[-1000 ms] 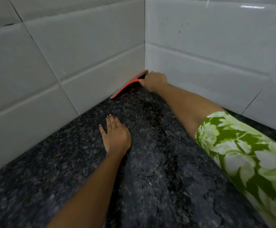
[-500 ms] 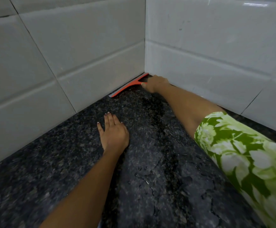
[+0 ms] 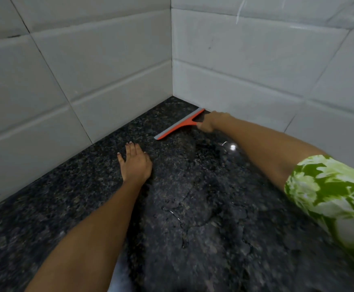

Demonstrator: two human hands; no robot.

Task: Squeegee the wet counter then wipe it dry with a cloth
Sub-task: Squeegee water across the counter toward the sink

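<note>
Squeegee first: we see it in the upper middle of the frame, an orange tool with a grey blade strip, lying low across the dark speckled desk just in front of the corner where the two tiled walls meet. Its blade runs on a slant, the far end close to the foot of the right wall, the near end pointing down and left toward the middle of the frame. We cannot tell whether the far tip touches the wall.

Our right hand grips the short orange handle, fingers curled round it, with the forearm stretching in from the right edge and a green and white patterned sleeve at the lower right.

Our left hand lies flat on the desk, left of centre, fingers straight and together, pointing toward the left wall; it holds nothing and sits apart from the squeegee's near end.

Below the blade the stone looks wet, with a bright glint beside the right forearm and thin water trails in the lower middle of the frame.
</note>
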